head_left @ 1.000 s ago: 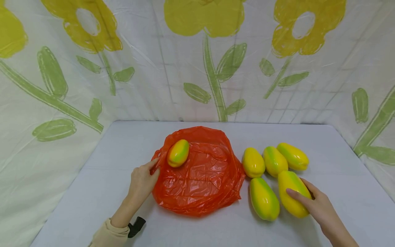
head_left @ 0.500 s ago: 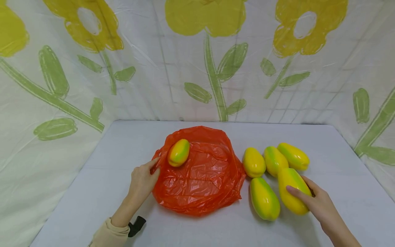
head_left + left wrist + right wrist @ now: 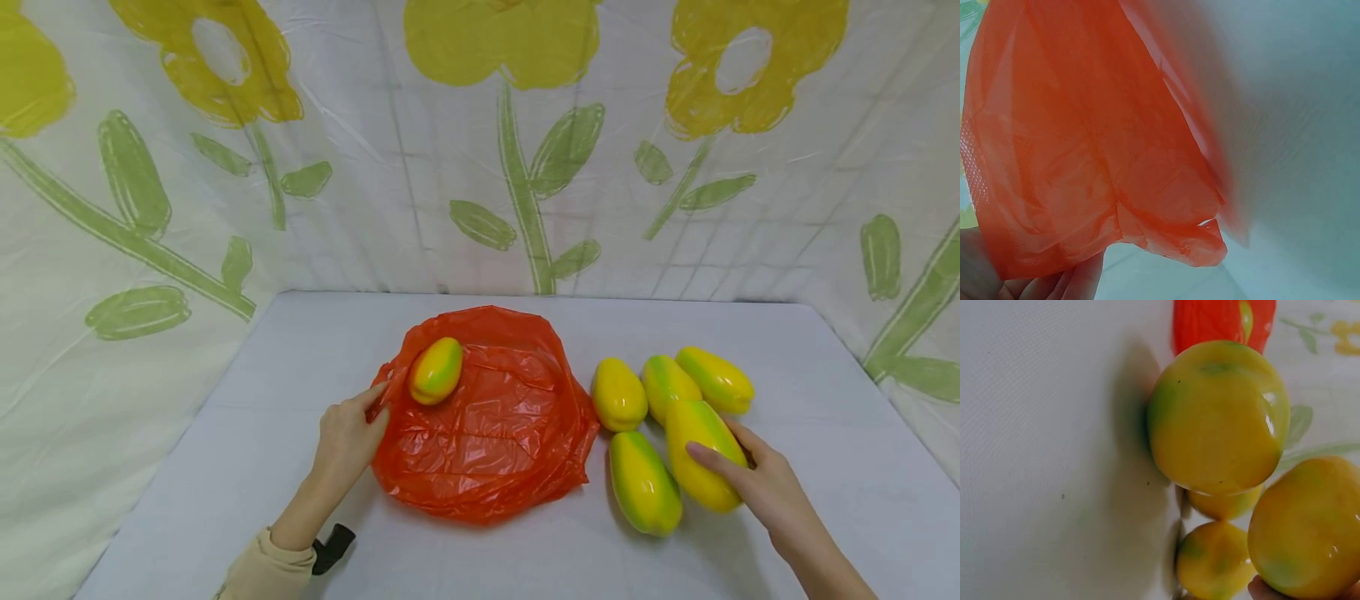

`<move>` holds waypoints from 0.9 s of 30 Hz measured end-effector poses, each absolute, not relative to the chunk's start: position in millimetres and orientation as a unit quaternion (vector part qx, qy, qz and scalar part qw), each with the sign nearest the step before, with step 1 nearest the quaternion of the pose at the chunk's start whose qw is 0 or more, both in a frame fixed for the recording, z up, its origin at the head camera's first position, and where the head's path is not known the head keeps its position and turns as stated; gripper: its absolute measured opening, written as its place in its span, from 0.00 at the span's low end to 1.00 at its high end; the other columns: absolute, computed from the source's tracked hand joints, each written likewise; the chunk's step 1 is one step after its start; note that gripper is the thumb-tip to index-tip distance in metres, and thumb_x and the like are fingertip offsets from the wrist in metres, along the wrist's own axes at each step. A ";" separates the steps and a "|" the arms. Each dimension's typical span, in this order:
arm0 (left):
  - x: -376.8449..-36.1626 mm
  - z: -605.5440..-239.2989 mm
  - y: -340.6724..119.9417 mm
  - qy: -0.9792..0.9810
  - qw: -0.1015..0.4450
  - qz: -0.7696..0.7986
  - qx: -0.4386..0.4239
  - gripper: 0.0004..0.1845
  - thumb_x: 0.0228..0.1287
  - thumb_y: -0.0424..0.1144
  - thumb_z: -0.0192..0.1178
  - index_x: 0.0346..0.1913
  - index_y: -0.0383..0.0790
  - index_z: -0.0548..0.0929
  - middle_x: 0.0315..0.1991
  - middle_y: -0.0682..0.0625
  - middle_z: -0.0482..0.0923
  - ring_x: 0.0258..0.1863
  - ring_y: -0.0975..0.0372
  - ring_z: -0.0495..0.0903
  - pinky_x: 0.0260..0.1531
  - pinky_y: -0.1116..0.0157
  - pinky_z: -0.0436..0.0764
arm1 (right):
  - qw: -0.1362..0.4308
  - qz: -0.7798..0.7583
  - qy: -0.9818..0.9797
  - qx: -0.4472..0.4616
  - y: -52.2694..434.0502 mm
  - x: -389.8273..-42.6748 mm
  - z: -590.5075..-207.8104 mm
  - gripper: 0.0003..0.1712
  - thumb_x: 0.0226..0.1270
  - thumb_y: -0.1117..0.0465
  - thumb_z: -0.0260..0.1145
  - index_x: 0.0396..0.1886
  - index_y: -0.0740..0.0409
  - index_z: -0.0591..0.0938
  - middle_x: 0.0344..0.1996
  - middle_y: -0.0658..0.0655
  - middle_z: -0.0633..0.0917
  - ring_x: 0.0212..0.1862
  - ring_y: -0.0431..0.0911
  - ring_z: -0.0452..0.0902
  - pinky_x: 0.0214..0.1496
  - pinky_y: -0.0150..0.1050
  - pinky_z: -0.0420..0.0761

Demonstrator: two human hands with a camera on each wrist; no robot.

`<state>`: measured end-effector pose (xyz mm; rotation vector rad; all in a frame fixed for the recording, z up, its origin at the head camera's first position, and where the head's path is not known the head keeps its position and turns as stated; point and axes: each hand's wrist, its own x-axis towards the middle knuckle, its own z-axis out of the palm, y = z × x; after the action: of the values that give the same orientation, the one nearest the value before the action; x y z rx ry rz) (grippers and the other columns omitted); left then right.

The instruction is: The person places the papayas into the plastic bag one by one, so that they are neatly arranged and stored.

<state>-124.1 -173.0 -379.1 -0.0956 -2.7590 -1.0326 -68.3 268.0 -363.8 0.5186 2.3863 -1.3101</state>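
Observation:
An opened red plastic bag point(image 3: 495, 417) lies mid-table, one yellow-green papaya point(image 3: 437, 372) resting inside it at the upper left. My left hand point(image 3: 348, 437) pinches the bag's left edge between thumb and fingers; in the left wrist view the thin red film point(image 3: 1085, 137) stretches up from the fingers. My right hand point(image 3: 765, 483) grips another papaya point(image 3: 701, 454) from its right side, thumb across the top. In the right wrist view that held papaya point(image 3: 1310, 531) is raised off the table, beside a nearer papaya point(image 3: 1217, 415) standing on the cloth.
Several more papayas lie right of the bag: one in front point(image 3: 645, 483), one next to the bag point(image 3: 618, 394), and two behind the held one, including the far right papaya point(image 3: 715, 379). A flowered curtain point(image 3: 360, 183) hangs behind the white table point(image 3: 247, 467).
My right hand has lifted its papaya from the table and moved it slightly up and left. The left hand stays on the bag's edge.

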 end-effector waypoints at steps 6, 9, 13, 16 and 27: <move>-123.9 -379.8 -173.1 -0.934 0.098 -0.344 -0.026 0.20 0.61 0.26 0.58 0.57 0.25 0.79 0.35 0.32 0.83 0.12 0.62 0.64 0.14 0.72 0.65 | 0.173 -0.467 0.852 0.161 262.6 -68.8 -364.1 0.56 0.67 0.34 0.56 0.78 0.61 0.42 0.73 0.74 0.49 0.67 0.65 0.55 0.65 0.63 0.61; -123.7 -379.6 -173.3 -0.934 0.099 -0.343 -0.027 0.19 0.61 0.26 0.58 0.56 0.25 0.79 0.35 0.33 0.83 0.13 0.62 0.63 0.14 0.72 0.65 | 0.171 -0.465 0.855 0.156 262.1 -69.0 -364.6 0.55 0.67 0.34 0.56 0.78 0.60 0.42 0.73 0.74 0.49 0.66 0.65 0.55 0.64 0.63 0.61; -122.8 -379.0 -173.9 -0.936 0.107 -0.333 -0.030 0.18 0.61 0.26 0.58 0.54 0.25 0.80 0.33 0.34 0.83 0.14 0.61 0.64 0.14 0.71 0.64 | 0.170 -0.463 0.856 0.154 261.4 -69.6 -363.6 0.55 0.67 0.34 0.56 0.78 0.60 0.42 0.73 0.74 0.50 0.66 0.65 0.55 0.64 0.64 0.61; -122.1 -379.0 -174.1 -0.940 0.116 -0.320 -0.032 0.16 0.61 0.26 0.59 0.52 0.24 0.81 0.32 0.36 0.83 0.15 0.61 0.65 0.15 0.70 0.64 | 0.169 -0.464 0.856 0.152 260.3 -69.5 -361.6 0.55 0.67 0.34 0.56 0.78 0.60 0.41 0.73 0.74 0.49 0.67 0.65 0.55 0.64 0.64 0.61; -123.0 -381.3 -175.4 -0.943 0.131 -0.304 -0.030 0.14 0.59 0.27 0.61 0.48 0.25 0.83 0.32 0.37 0.84 0.17 0.59 0.69 0.17 0.67 0.67 | 0.169 -0.463 0.858 0.147 256.5 -70.3 -358.1 0.55 0.69 0.36 0.55 0.77 0.63 0.40 0.73 0.75 0.49 0.67 0.65 0.55 0.65 0.64 0.60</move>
<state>-123.0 -175.4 -381.3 -0.0879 -2.7382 -0.8841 -70.3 256.5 -358.1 0.4189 2.4388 -1.3158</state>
